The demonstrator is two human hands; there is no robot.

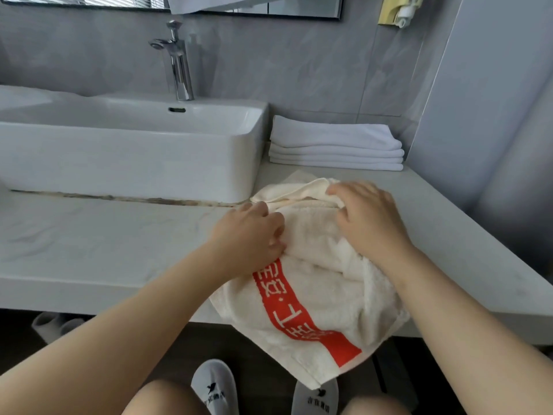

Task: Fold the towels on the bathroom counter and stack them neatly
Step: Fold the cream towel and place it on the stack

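Towel (311,298) of cream terry with an orange-red band of pale characters lies rumpled on the right part of the counter (89,244), its near corner hanging over the front edge. The left hand (250,232) grips the towel's left side, fingers curled into the cloth just above the end of the band. The right hand (369,218) lies over the far part of the towel, fingers bent and closed on a bunched fold at its far edge. Just behind, near the wall, a stack of folded white towels (336,143) sits squared on the counter, apart from the cream one. Left of the stack stands a white rectangular basin (131,157), touching the counter, with a chrome tap (176,61) rising behind it. A mirror edge runs along the top, and a yellow holder with a white fitting (399,10) hangs on the wall at upper right. Below the counter's front edge, two grey slippers (214,387) show on the person's feet.
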